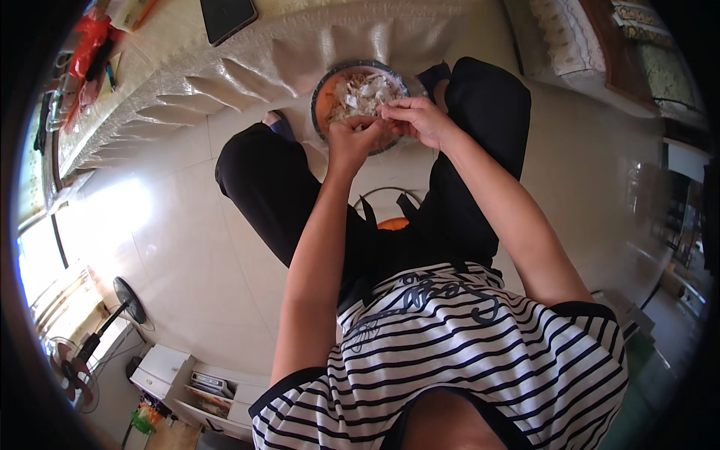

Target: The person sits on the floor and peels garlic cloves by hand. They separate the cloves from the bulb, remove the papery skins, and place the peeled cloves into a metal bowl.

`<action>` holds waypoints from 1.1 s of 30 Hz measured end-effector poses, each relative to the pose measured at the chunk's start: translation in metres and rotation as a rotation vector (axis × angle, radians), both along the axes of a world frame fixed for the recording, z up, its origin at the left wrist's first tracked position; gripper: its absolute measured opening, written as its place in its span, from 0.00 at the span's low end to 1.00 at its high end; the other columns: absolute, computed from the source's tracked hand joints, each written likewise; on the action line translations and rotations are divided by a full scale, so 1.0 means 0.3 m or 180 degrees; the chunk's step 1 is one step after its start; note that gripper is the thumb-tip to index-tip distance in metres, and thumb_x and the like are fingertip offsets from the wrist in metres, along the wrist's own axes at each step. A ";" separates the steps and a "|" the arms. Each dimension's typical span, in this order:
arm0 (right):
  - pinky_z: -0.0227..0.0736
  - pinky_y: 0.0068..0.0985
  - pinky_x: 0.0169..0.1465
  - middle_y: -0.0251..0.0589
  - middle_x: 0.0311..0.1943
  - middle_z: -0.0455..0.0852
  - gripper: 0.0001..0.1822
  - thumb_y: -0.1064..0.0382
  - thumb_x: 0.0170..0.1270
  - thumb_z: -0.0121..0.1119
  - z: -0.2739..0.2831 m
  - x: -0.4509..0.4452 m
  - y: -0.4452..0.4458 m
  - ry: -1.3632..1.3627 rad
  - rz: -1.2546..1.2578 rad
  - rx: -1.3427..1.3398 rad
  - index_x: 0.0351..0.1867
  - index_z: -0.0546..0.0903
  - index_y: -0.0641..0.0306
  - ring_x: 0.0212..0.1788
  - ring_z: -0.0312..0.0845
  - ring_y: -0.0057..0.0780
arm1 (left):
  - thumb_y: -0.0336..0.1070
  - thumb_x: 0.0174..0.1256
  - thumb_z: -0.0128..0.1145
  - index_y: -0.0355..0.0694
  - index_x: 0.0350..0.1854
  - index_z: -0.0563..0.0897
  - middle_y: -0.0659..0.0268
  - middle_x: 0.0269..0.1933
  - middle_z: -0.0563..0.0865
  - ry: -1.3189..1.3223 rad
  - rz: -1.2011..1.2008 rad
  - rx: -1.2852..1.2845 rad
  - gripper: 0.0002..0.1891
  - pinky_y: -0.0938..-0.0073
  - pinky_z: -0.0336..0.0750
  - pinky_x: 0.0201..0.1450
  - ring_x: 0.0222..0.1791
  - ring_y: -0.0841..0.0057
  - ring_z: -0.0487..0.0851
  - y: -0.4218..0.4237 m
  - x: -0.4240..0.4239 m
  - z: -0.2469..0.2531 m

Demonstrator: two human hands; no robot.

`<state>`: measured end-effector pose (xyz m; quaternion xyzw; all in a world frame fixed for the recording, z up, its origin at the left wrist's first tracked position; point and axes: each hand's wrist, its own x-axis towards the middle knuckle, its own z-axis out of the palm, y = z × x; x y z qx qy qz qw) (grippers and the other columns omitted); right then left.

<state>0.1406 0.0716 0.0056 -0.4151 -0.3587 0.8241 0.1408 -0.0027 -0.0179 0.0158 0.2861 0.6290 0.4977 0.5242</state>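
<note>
A round bin with an orange inside and a dark rim stands on the floor between my feet. Pale, dry-looking scraps, like peelings or crumpled paper, fill it. Both hands are over its near side, close together. My left hand has thumb and forefinger drawn together. My right hand reaches in from the right, its fingertips pinched close to the left thumb. Anything between the fingers is too small and too hidden to make out.
A cloth-covered table is beyond the bin, with a dark phone near its edge. An orange object with a thin curved rim or handle sits between my knees. A standing fan and a white cabinet are at lower left.
</note>
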 end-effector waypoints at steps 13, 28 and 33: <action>0.74 0.15 0.30 0.34 0.26 0.81 0.10 0.62 0.59 0.60 0.025 0.014 0.005 0.0033 -0.0290 -0.0209 0.35 0.81 0.67 0.27 0.78 0.20 | 0.34 0.50 0.61 0.30 0.29 0.83 0.61 0.22 0.84 0.1465 0.0503 0.0065 0.10 0.78 0.73 0.30 0.24 0.80 0.80 0.007 -0.012 -0.065; 0.68 0.13 0.22 0.30 0.18 0.78 0.16 0.51 0.50 0.69 0.008 0.016 0.010 -0.0746 0.0043 -0.0017 0.21 0.80 0.61 0.18 0.71 0.15 | 0.28 0.48 0.61 0.36 0.32 0.84 0.57 0.33 0.85 0.2094 -0.0924 0.1410 0.08 0.74 0.77 0.36 0.31 0.67 0.84 0.009 -0.012 -0.001; 0.65 0.16 0.19 0.33 0.15 0.77 0.18 0.51 0.47 0.70 0.004 0.024 0.007 -0.1234 0.0505 0.0394 0.17 0.77 0.61 0.13 0.68 0.18 | 0.27 0.46 0.60 0.38 0.28 0.82 0.59 0.29 0.83 0.2813 -0.1292 0.1638 0.05 0.68 0.77 0.34 0.30 0.62 0.82 -0.001 0.006 -0.032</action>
